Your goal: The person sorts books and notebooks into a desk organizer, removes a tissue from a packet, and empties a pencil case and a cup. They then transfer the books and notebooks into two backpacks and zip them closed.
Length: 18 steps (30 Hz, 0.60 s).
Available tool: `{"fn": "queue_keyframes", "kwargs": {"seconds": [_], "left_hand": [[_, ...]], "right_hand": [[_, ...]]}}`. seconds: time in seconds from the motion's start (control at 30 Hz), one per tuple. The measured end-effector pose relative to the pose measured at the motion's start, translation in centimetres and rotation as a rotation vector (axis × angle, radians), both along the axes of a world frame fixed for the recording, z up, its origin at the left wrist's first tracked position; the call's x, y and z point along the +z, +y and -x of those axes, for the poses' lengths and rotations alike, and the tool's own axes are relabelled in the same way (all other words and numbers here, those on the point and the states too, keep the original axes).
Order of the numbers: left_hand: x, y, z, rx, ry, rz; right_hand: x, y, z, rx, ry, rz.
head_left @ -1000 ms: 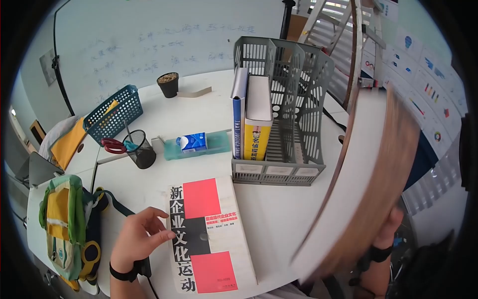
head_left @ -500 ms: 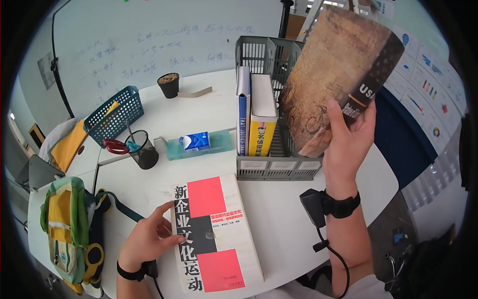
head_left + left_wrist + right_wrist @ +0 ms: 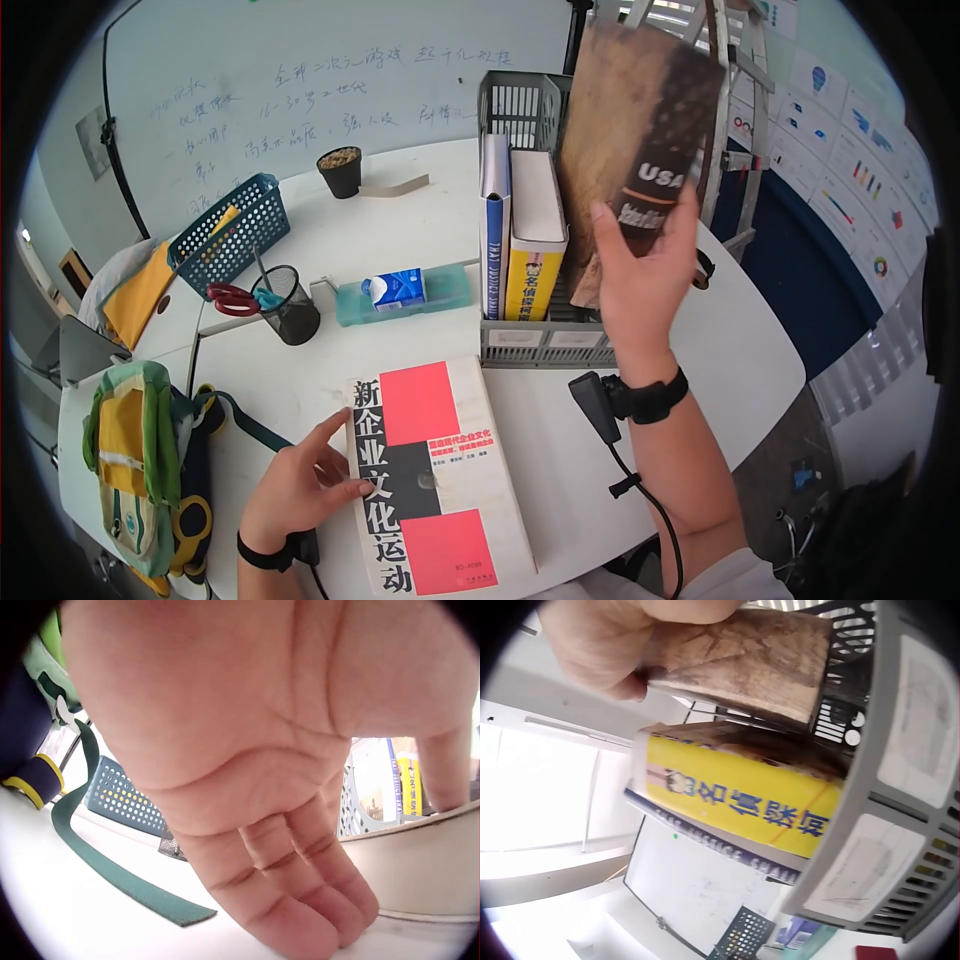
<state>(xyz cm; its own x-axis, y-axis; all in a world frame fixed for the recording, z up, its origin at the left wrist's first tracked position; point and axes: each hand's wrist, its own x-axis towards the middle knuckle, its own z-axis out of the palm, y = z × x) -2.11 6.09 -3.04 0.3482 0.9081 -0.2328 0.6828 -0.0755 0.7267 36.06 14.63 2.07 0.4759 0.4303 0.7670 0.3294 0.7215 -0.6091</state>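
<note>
My right hand (image 3: pixel 648 265) grips a thick brown book (image 3: pixel 612 110) by its dark spine, lettered "USA", with the thumb on the cover. The book stands upright, its lower end inside the grey file rack (image 3: pixel 909 720), right of a thick yellow-spined book (image 3: pixel 735 787) and a slim blue-spined book (image 3: pixel 494 255). On the table lies a white, red and black book (image 3: pixel 465 405), front cover up. Beside its left edge is my left hand (image 3: pixel 292 490), thumb at the cover and relaxed fingers (image 3: pixel 289 930) down by the table surface.
A green and yellow backpack (image 3: pixel 130 470) stands at the left, its strap trailing on the table. Behind are a mesh pen holder (image 3: pixel 292 318) with red-handled scissors, a teal basket (image 3: pixel 232 232), a teal case (image 3: pixel 450 288) under a blue-and-white packet (image 3: pixel 402 287), and a potted plant (image 3: pixel 340 178).
My right hand has swung the brown book from the right side leftward to the rack and lowered it into it, its spine turning toward me. The left hand has moved slightly to the book's edge.
</note>
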Motion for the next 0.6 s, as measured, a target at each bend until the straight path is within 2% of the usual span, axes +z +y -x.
{"fn": "queue_keyframes", "kwargs": {"seconds": [0.03, 0.1, 0.17, 0.23, 0.33, 0.37, 0.47, 0.5, 0.6], "left_hand": [[0.0, 0.0, 0.0, -0.002, 0.004, 0.002], [-0.1, -0.1, -0.2, 0.028, 0.005, 0.004], [-0.4, 0.0, -0.1, 0.059, 0.005, 0.003], [-1.1, 0.3, 0.5, 0.054, 0.042, 0.059], [-2.1, 0.4, 0.9, 0.034, -0.003, 0.053], [-2.0, 0.4, 0.9, 0.035, -0.003, 0.054], [-1.3, 0.3, 0.5, 0.054, 0.012, 0.075], [-1.2, 0.2, 0.4, 0.07, 0.029, 0.108], [-1.1, 0.2, 0.0, 0.069, 0.065, 0.14]], "right_hand": [[-1.2, 0.6, -0.5, 0.0, 0.002, 0.001], [-2.9, 1.5, -1.1, -0.237, -0.176, 0.198], [-3.9, 1.0, -0.9, -0.173, -0.182, 0.366], [-4.8, 0.9, -1.3, -0.219, -0.247, 0.519], [-4.2, -0.5, -1.6, -0.201, -0.355, 0.62], [-4.1, -0.9, -1.8, -0.2, -0.356, 0.621], [-3.5, -3.1, -2.6, -0.006, -0.26, 0.532], [-3.9, -3.7, -3.0, -0.003, -0.225, 0.428], [-4.5, -7.6, -3.2, -0.032, -0.169, 0.368]]}}
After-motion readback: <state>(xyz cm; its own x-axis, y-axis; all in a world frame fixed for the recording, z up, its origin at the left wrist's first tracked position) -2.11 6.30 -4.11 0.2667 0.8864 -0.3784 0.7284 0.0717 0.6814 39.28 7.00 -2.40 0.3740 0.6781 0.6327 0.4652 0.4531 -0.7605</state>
